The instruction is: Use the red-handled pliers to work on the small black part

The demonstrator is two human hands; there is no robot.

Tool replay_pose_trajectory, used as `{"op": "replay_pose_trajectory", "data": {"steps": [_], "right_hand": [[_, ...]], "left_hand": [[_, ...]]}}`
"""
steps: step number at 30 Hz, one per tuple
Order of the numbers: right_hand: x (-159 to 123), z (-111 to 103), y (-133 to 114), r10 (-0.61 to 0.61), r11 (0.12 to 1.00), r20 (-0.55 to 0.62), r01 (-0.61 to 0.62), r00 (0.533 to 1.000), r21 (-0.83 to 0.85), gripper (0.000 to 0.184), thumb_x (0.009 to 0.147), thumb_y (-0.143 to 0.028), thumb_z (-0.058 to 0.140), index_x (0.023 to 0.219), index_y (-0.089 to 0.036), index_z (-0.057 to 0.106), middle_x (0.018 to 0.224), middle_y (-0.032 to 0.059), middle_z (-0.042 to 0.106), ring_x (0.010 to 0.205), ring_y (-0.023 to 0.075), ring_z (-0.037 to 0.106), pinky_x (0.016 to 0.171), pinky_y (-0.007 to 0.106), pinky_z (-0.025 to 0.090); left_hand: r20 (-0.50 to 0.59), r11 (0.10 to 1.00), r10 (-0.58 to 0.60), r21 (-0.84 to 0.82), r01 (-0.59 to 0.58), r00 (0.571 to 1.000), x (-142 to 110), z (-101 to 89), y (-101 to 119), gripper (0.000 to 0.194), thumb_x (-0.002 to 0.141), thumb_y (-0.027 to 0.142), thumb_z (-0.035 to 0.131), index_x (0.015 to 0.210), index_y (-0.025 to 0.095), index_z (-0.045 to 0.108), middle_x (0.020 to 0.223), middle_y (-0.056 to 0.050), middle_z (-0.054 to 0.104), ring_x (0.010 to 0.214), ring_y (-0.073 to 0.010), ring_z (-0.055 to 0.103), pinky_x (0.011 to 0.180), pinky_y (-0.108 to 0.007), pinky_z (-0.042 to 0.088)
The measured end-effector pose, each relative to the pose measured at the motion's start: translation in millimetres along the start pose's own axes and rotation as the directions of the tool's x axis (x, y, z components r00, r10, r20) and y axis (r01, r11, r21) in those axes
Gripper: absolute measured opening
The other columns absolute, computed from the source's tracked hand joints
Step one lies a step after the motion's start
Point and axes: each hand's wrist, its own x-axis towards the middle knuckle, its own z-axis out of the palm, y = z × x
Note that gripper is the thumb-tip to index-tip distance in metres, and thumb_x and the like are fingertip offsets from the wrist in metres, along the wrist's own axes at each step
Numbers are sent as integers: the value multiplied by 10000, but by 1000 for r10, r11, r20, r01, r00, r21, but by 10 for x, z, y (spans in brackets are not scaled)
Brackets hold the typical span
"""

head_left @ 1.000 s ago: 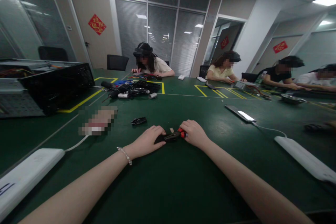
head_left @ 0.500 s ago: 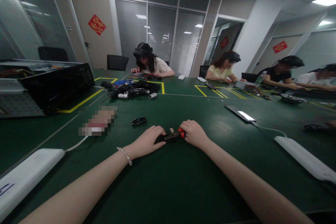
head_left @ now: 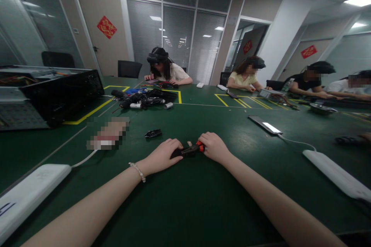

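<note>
Left hand is closed on a dark part, pinched between thumb and fingers; its full outline is lost in the low light. Right hand is closed around the handles of red-handled pliers, whose nose points toward the left hand and lies over the dark part — whether the jaws bite on it cannot be told. Both items sit between the two hands, low at the green table. Just beyond the pliers lies a pale chip. A black piece rests beyond the left hand and slightly to its left; farther out in that direction is a cable pile. Beaded bracelet on the left wrist. Left of the left hand lies a pixelated item, with a white lead running to a white box beside the left forearm. Well beyond these stands a PC case. Beyond and right of the right hand lies a phone, screen partly lit — its cable runs toward a white bar. Four people sit across the table from the hands.
</note>
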Motion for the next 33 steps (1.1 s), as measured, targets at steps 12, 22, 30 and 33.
{"op": "replay_pose_trajectory", "data": {"steps": [12, 22, 30, 33], "right_hand": [[-5, 1, 5, 10, 1000, -6, -10, 1000, 0, 164, 665, -100, 503, 810, -162, 548, 815, 45, 560, 758, 157, 459, 678, 264, 315], [1, -11, -2, -8, 1000, 1, 8, 1000, 9, 163, 651, -101, 508, 798, -165, 539, 812, 37, 557, 748, 153, 452, 673, 261, 315], [4, 7, 11, -3, 1000, 5, 3, 1000, -6, 189, 633, -91, 508, 803, -165, 544, 807, 43, 558, 750, 160, 454, 680, 265, 317], [3, 8, 12, 4, 1000, 5, -4, 1000, -10, 185, 644, -95, 509, 811, -163, 547, 813, 46, 558, 754, 158, 457, 683, 266, 319]], "left_hand": [[10, 1000, -7, -3, 7, 1000, 7, 3, -1, 220, 787, 275, 550, 986, 210, 485, 997, -26, 522, 921, -191, 487, 784, -316, 393], [8, 1000, 0, -7, 0, 1000, 6, 20, -29, 224, 789, 292, 544, 987, 205, 489, 1012, -34, 521, 943, -196, 484, 795, -320, 390], [9, 1000, -8, -2, 8, 1000, 4, 3, 1, 224, 789, 281, 544, 993, 209, 485, 1010, -33, 523, 940, -195, 484, 801, -324, 389], [15, 1000, -16, -3, 16, 1000, 5, -6, 11, 220, 788, 282, 543, 988, 207, 488, 1004, -35, 524, 927, -199, 489, 787, -326, 396]]}}
